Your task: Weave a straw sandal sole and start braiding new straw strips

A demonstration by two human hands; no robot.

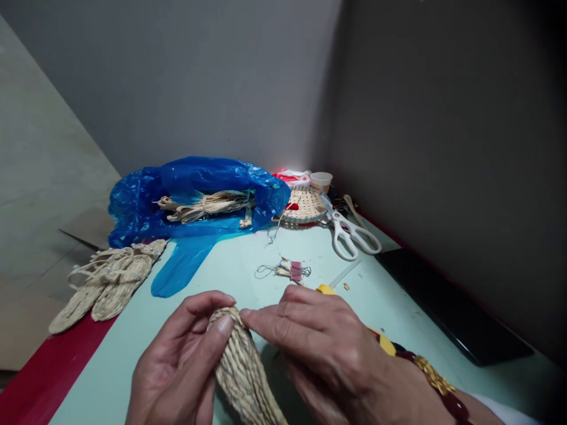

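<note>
Pinching the tip of a woven straw sole (241, 366) between them, left hand (177, 366) steadied it while right hand (319, 348) worked the weave.

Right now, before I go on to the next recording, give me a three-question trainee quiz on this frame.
1. True or false: both hands grip the woven straw piece.
2. What lies on the blue plastic bag? A) scissors B) a tied bundle of straw C) a cup
3. Which wrist wears a beaded bracelet?

Key:
1. True: left hand and right hand pinch its tip.
2. B: the straw bundle; the white scissors lie on the table.
3. The right.
</note>
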